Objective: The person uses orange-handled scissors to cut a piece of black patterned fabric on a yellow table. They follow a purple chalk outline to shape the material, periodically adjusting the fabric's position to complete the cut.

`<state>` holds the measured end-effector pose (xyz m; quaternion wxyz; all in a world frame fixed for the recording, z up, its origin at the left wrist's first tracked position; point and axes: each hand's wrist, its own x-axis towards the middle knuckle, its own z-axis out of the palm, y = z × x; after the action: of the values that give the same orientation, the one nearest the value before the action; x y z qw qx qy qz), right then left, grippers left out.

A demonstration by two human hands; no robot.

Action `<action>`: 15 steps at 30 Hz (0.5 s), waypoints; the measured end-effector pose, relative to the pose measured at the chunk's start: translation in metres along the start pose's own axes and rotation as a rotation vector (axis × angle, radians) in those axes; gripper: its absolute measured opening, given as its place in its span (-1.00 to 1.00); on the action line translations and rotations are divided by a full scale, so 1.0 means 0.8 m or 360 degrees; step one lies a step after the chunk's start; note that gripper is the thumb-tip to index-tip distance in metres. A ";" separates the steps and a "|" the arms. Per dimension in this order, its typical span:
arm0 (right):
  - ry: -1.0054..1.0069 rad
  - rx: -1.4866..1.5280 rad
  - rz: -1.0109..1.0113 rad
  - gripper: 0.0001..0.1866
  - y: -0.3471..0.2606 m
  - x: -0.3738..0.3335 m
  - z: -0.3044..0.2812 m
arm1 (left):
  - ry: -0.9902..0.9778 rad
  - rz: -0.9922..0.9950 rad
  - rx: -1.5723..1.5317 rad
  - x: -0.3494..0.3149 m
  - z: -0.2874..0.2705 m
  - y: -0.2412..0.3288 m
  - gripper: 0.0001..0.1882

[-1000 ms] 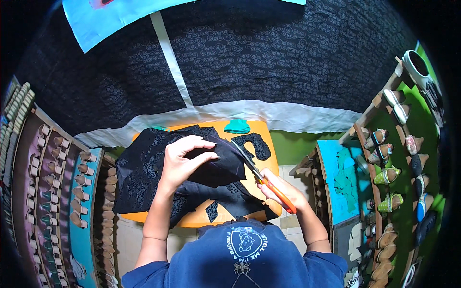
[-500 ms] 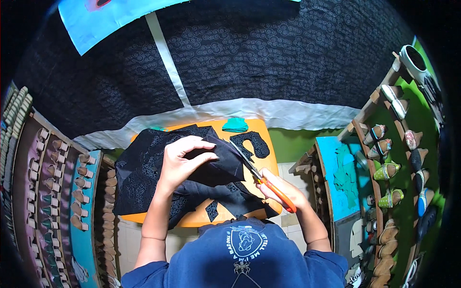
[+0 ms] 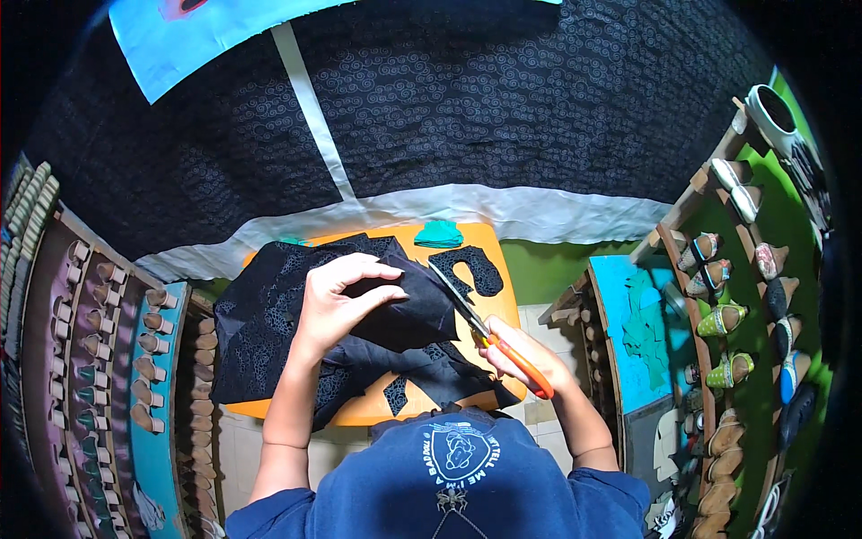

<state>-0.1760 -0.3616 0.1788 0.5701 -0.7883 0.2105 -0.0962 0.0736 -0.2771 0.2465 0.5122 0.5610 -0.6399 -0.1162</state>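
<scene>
My left hand point(image 3: 334, 301) pinches a dark, folded-over sheet of black material point(image 3: 409, 310) between thumb and fingers, lifting it above the orange table point(image 3: 364, 406). In my right hand point(image 3: 536, 361) is a pair of scissors point(image 3: 521, 364) with orange handles. Its blades point up and to the left, at the sheet's right edge; whether they are closed on the material is hard to make out. More black patterned material point(image 3: 265, 310) is spread over the left of the table. A curved black cut piece point(image 3: 488, 272) lies beyond the scissors, and a small one point(image 3: 396, 393) nearer me.
A stack of green pieces point(image 3: 439, 234) rests at the table's far edge. Racks of shoe lasts point(image 3: 148, 368) stand on the left. To the right are shelves with shoes point(image 3: 724, 320) and a blue board point(image 3: 660, 364) bearing green scraps. Dark patterned cloth point(image 3: 503, 108) hangs behind.
Hardly anything differs. The scissors and my right hand have shifted very slightly, while my left hand keeps its pinch on the black material in the same place.
</scene>
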 end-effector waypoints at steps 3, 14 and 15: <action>0.0025 -0.0059 -0.0020 -0.71 0.002 -0.001 0.001 | -0.0006 0.0035 0.0009 0.002 -0.001 0.001 -0.80; 0.0063 -0.0124 -0.0069 -0.70 -0.001 -0.003 0.004 | -0.0061 0.0047 -0.0021 0.008 -0.006 0.011 -0.79; 0.0078 -0.0130 -0.0089 -0.69 -0.001 -0.003 0.004 | -0.0072 0.0045 -0.0022 0.009 -0.006 0.011 -0.79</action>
<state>-0.1768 -0.3570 0.1789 0.5292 -0.8139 0.2061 -0.1227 0.0733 -0.2775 0.2589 0.5031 0.5456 -0.6582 -0.1262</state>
